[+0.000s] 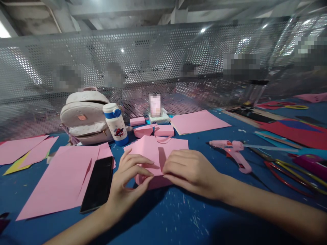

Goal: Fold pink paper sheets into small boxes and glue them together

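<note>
A sheet of pink paper [149, 151], partly folded with flaps standing up, lies before me on the blue table. My left hand [133, 173] pinches its near edge between thumb and fingertips. Close beside it, my right hand [185, 170] grips the same edge, fingers curled together. Behind the folded piece are small pink paper boxes [165, 130]. A black phone [98, 183] lies left of my left hand, partly over pink sheets [57, 177]. To the right of my right hand rests a pink glue gun [231, 149] with a clear glue stick in its back.
A white backpack [85, 117] and a white-and-blue bottle [116, 126] stand at the back left. More pink sheets [200, 121] lie behind. Scissors [291, 173] and a purple object [310, 165] are at the right. A perforated metal screen [158, 54] rises behind the table.
</note>
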The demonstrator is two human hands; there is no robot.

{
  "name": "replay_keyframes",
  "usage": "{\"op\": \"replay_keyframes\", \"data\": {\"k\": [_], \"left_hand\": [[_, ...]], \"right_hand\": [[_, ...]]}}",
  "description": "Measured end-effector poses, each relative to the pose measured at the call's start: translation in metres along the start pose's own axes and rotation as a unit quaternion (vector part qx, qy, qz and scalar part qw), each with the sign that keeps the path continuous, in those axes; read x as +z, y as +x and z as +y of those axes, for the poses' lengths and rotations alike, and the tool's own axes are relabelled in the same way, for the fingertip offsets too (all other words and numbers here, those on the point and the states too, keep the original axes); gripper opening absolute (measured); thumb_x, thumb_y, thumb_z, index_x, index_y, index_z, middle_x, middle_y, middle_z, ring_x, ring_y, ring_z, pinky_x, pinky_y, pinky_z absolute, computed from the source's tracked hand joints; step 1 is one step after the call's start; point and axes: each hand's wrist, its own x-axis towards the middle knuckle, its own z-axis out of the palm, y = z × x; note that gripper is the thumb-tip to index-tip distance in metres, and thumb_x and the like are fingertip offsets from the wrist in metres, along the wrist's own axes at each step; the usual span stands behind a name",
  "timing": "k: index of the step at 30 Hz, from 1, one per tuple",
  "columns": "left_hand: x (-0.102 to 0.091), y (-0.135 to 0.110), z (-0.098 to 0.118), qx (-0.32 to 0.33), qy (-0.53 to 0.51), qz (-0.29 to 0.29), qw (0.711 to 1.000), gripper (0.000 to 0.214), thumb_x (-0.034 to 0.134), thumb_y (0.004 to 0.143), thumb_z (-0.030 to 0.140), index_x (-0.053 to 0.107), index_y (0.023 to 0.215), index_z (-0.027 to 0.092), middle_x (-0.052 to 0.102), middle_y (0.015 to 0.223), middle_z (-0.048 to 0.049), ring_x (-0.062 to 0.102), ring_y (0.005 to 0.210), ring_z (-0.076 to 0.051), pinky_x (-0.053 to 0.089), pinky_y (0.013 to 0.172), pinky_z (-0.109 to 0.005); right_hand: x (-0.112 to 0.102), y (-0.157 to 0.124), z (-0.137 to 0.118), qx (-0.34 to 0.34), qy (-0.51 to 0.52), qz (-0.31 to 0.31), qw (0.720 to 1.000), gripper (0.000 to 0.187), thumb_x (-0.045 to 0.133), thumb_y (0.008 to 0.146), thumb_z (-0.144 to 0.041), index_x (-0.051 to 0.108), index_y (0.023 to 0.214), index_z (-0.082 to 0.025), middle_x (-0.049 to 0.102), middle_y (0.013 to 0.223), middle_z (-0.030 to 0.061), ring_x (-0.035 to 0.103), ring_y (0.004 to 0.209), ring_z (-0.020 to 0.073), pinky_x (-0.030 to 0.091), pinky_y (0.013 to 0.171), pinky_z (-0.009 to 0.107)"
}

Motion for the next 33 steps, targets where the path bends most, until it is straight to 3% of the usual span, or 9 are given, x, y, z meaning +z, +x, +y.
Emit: {"op": "replay_keyframes", "data": {"k": [9, 25, 33], "left_hand": [[-0.0008, 0.0002, 0.0052, 0.022, 0.006, -0.014, 1.0, 0.016, 0.066, 0.086, 0.009, 0.06, 0.081, 0.022, 0.073, 0.101, -0.0006, 0.064, 0.098, -0.018, 0.024, 0.116, -0.053], [0.0027, -0.0017, 0.005, 0.0, 0.031, -0.01, 0.999, 0.013, 0.07, 0.086, 0.014, 0.064, 0.088, 0.025, 0.069, 0.107, -0.0006, 0.062, 0.104, -0.018, 0.024, 0.114, -0.047], [0.0014, -0.0022, 0.0066, 0.013, 0.019, -0.017, 1.0, 0.015, 0.067, 0.087, 0.01, 0.063, 0.082, 0.024, 0.07, 0.104, -0.0005, 0.062, 0.1, -0.018, 0.023, 0.115, -0.051]], "right_hand": [[0.0021, -0.0006, -0.0021, -0.005, 0.005, 0.005, 1.0, 0.02, 0.051, 0.099, -0.025, 0.066, 0.091, -0.016, 0.068, 0.083, 0.0042, 0.059, 0.079, 0.016, 0.042, 0.071, 0.027], [0.0023, -0.0007, -0.0038, -0.005, 0.028, 0.007, 1.0, 0.016, 0.054, 0.098, -0.024, 0.065, 0.091, -0.016, 0.068, 0.084, 0.0041, 0.06, 0.079, 0.0161, 0.043, 0.072, 0.027], [0.0041, -0.0002, -0.0044, -0.003, 0.026, 0.02, 0.999, 0.014, 0.055, 0.097, -0.025, 0.065, 0.091, -0.017, 0.067, 0.083, 0.0029, 0.059, 0.076, 0.0154, 0.041, 0.069, 0.027]]}}
